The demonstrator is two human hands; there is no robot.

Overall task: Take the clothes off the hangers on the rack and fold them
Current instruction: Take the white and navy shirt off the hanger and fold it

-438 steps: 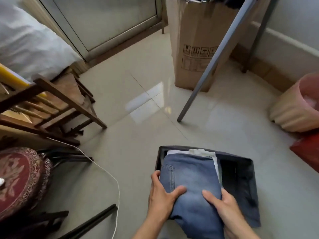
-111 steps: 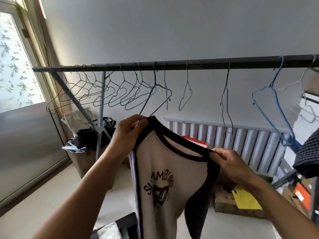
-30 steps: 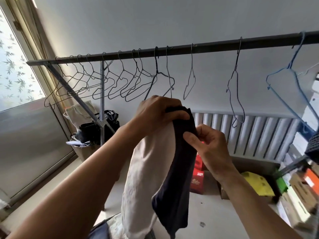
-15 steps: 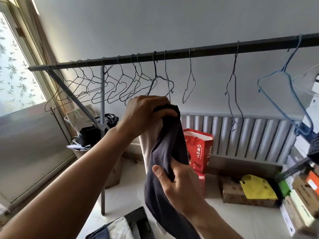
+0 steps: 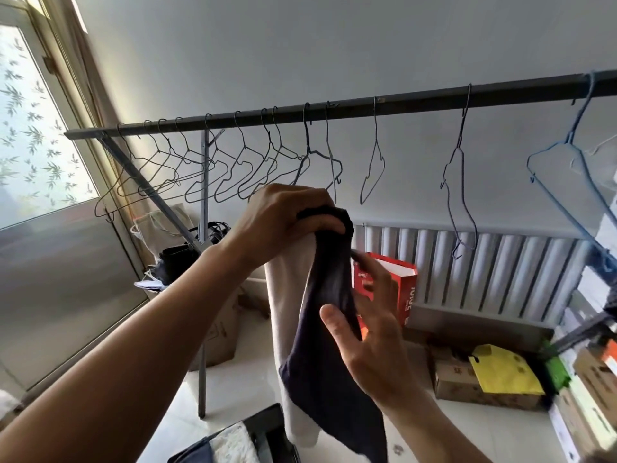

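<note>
- Cream-and-navy shirt (image 5: 329,295) is off its hanger, doubled lengthwise and hanging in the air in front of the rack rail (image 5: 417,100). A few seconds ago it was held spread open by the shoulders.
- Left hand (image 5: 287,212) is clamped round the bunched top edge, fingers curled over the navy trim. Same grip as half a second ago and it carries the whole weight.
- Right hand (image 5: 370,339) changed: half a second ago it was closed round the navy part. Now the thumb lies flat on the front and the fingers (image 5: 369,274) are spread behind the cloth, blurred. No firm hold visible.
- Hands are apart, one above the other on the same garment, left high and right lower.
- Judgement: the right hand is running along the cloth to smooth and line up the halves. The lengthwise fold is made, the cross fold isn't.
- Wire hangers (image 5: 207,175) along the rail and the blue hanger (image 5: 567,182) all hang bare. Can't tell what is left past the right edge of frame.
- Dark bin (image 5: 267,426) is on the floor below the shirt with folded clothes (image 5: 230,442) in it, likely where this one goes.
- Risk: cloth is limp and held at one point, so the halves may slip out of line when it is lowered.
</note>
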